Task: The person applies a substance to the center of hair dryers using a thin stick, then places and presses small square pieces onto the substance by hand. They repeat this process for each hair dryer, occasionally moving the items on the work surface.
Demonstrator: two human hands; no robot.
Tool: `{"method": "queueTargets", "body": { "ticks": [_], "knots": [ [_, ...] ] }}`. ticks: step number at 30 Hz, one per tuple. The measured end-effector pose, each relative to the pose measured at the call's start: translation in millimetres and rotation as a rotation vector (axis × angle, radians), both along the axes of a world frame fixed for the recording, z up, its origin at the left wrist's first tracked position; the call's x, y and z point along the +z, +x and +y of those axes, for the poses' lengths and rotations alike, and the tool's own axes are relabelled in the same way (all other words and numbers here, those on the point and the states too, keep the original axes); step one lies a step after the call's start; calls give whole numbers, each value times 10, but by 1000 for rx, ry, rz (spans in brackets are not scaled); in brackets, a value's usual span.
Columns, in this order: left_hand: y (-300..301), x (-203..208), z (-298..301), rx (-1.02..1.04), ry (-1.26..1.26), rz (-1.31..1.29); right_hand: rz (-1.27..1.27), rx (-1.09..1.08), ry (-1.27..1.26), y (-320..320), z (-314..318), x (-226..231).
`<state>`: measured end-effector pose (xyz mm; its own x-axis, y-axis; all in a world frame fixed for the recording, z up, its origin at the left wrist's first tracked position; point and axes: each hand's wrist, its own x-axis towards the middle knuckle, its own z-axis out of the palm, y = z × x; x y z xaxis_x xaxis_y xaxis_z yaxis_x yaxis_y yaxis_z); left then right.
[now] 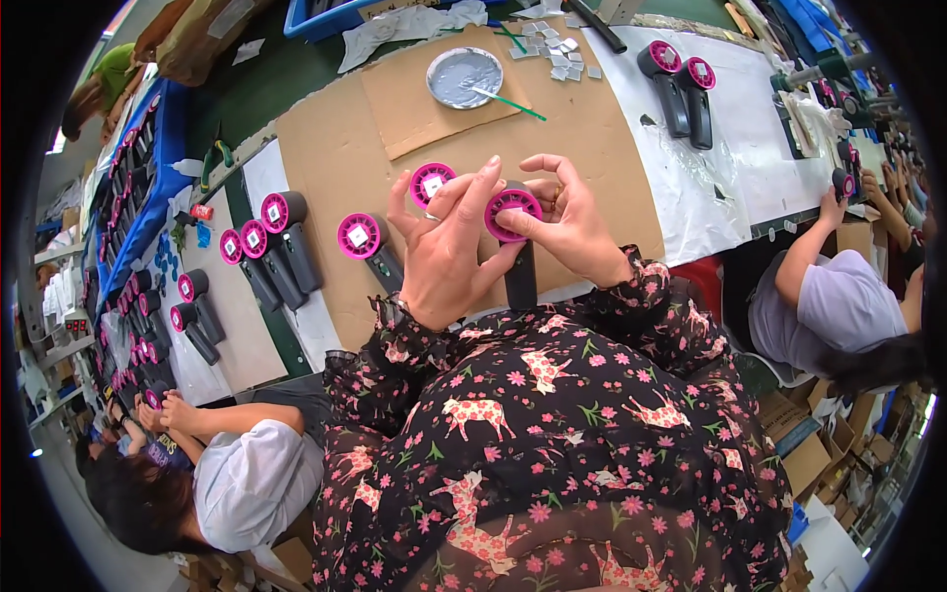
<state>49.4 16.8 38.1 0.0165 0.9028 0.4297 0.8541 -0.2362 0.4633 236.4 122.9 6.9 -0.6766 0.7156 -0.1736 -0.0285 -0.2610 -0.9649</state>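
Observation:
My right hand (580, 225) holds a dark grey hair dryer (521, 281) with a round pink spoked end. Its thumb presses on the middle of the pink face, by a pale square piece partly covered; the fingers curl around the head. My left hand (449, 247) has its fingers stretched out and raised, its thumb reaching toward the dryer's handle; whether it touches cannot be made out. Behind these fingers shows another pink-ended dryer (427, 182), partly hidden. A third dryer (359, 237) with a pale square at its centre lies left of my left hand.
Brown cardboard (326, 138) covers the table. A tub of grey paste (465, 77) with a green stick (518, 107) stands ahead, beside small pale squares (560, 51). More dryers lie left (281, 252) and right (681, 94). Co-workers sit left (247, 483) and right (829, 306).

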Motion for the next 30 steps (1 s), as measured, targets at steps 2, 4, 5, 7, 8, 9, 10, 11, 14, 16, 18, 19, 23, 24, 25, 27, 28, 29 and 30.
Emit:
{"method": "queueTargets", "body": {
  "ticks": [2,4,5,7,8,9,10,11,14,16,18,19,23,24,25,27,28,29,30],
  "knots": [
    [5,-15,5,-6,-11,-31,-21,-16,-19,11,-4,-62],
    [-17,5,24,5,-19,-47,-22,-46,-5,10,-25,-141],
    [-40,19,41,16,-28,-63,-22,-77,8,0,-29,-166],
    [-136,3,67,30,-33,-76,-19,-105,24,12,2,-200],
    [-251,-44,70,96,-55,-10,-95,-110,73,31,38,-200],
    [-367,-100,52,167,-80,56,-172,-110,119,34,63,-158],
    [-445,-154,42,237,-104,122,-248,-111,167,41,81,-141],
    [-497,-197,39,247,-102,126,-243,-102,170,55,93,-152],
    [-612,-288,35,199,-181,71,-509,-146,802,96,97,-212],
    [-613,-237,13,189,-163,53,-444,-155,741,50,50,-73],
    [-570,-131,-16,160,-130,13,-324,-175,614,-35,-4,142],
    [-524,-63,-43,157,-130,14,-325,-179,613,-74,-22,202],
    [-301,151,-177,104,29,73,-191,-86,846,-185,-82,322],
    [-263,178,-199,83,46,72,-154,-27,682,-198,-93,338],
    [-229,201,-220,62,64,72,-118,30,518,-205,-104,349],
    [-185,253,-257,39,80,70,-84,86,353,-202,-119,342],
    [-170,282,-272,11,73,46,-44,120,240,-188,-127,318],
    [-156,300,-292,-14,66,22,-3,156,127,-183,-134,302],
    [-138,302,-313,-39,59,-2,38,191,14,-181,-141,302]
  ]
}}
